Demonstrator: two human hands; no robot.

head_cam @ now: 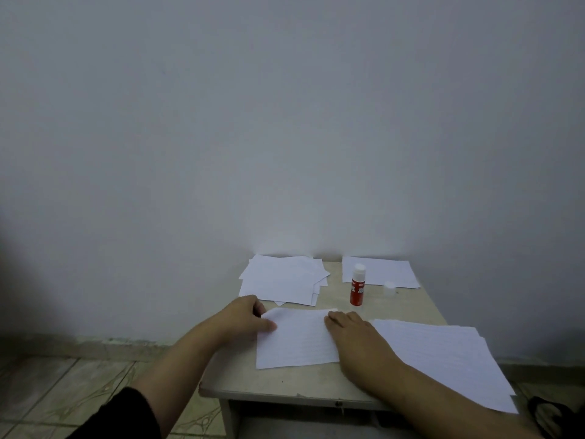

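Looking down from the head camera, both hands work on one white sheet (297, 342) that lies flat on the near middle of a small pale table (304, 386).

The left hand (250, 318) is at the sheet's 10 o'clock corner. Its thumb lies on top of the paper and its fingers curl at the corner's edge, so it pinches that corner. How far the fingers reach under the paper cannot be told.

The right hand (351, 339) lies palm down along the sheet's 3 o'clock edge. Its fingers are straight and close together, point toward 11 o'clock, and press the paper onto the table. It holds nothing.

At 1 o'clock from the sheet, just beyond its far edge, a glue stick (357, 285) with a red label stands upright and uncapped. Its clear cap (389, 288) sits apart from it, further toward 2 o'clock.

A loose pile of papers (281, 278) lies at 11 o'clock at the table's far edge against the wall. A smaller set of sheets (380, 270) lies at 1 o'clock behind the glue stick. A larger stack (443, 356) is spread at 4 o'clock and hangs past the table's near right corner, with the right forearm lying over its edge.

A black sleeve (126, 413) covers the left upper arm at 7 o'clock, above a tiled floor (63, 384).
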